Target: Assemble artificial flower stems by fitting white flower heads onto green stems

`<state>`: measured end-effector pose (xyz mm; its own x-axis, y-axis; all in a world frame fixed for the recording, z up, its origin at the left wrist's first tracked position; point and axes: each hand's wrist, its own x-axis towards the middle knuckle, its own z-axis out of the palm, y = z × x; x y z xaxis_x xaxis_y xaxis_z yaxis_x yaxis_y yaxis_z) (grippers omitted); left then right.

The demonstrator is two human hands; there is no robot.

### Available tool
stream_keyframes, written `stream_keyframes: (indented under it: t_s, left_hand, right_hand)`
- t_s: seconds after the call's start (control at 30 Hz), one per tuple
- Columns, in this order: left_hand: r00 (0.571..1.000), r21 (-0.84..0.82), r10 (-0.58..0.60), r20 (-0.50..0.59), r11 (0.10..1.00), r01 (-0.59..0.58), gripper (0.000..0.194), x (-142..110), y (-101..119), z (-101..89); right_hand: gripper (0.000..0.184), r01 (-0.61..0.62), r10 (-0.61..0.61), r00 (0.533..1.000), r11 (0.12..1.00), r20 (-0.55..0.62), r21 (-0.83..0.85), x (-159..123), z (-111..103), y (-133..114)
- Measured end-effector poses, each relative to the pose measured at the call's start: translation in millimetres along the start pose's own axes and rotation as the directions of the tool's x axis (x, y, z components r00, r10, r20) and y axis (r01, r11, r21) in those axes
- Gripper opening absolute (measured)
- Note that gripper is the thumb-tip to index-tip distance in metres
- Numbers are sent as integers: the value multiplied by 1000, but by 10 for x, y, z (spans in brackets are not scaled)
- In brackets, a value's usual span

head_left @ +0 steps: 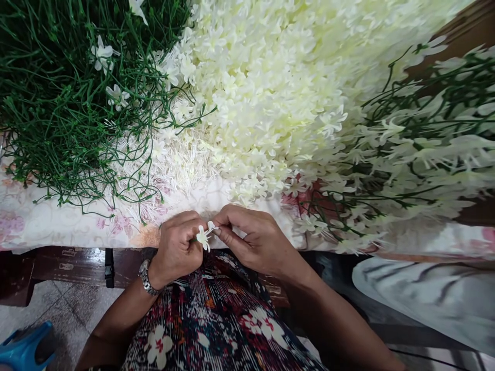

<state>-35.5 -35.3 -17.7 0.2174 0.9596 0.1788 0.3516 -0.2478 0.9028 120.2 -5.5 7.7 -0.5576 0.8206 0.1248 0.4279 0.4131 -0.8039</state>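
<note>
Close together at the table's near edge, both hands work at a small white artificial flower [203, 238]. My left hand [178, 242], with a metal watch on its wrist, is closed in a pinch on this flower. The thumb and index finger of my right hand [251, 234] pinch a small white petal piece [211, 225] right beside it. Whether the two pieces are joined I cannot tell. Just beyond my hands lie thin white stamen-like strands [166, 165] on the cloth. What is inside the left fist is hidden.
Green plastic stems [73, 113] are heaped at the left. Loose white-yellow petals [270, 93] fill the middle and back. Flowered stems [425, 149] lie at the right. Underneath is a floral tablecloth [69, 226]. A blue plastic object [27, 345] stands on the floor.
</note>
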Motion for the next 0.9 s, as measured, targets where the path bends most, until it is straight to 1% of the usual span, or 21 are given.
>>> stream_keyframes:
  t_s: [0.17,0.33,0.53,0.7,0.9]
  left_hand:
    - [1000,-33,-21,-20,999,20,17,-3,10,3]
    - [999,-93,-39,-10,995,38,18,-4,27,-26]
    - [999,-128,-32,-39,991,26,18,-2,73,-72]
    - [999,-109,-12,-45,994,7,16,-5,81,-69]
    - [999,-16,-12,-42,1000,11,19,-32,49,-27]
  right_hand:
    - [9,10,-10,1000,1000,-11,-10,-2,23,-8]
    - [7,28,-28,999,1000,-19,-3,-14,13,-27]
    - [25,82,-83,994,996,-73,-20,-73,-61,-61]
    - [19,158,-161,976,987,-150,-33,-89,-82,-51]
    - [12,206,-228,968,961,-102,-186,-91,-43,-19]
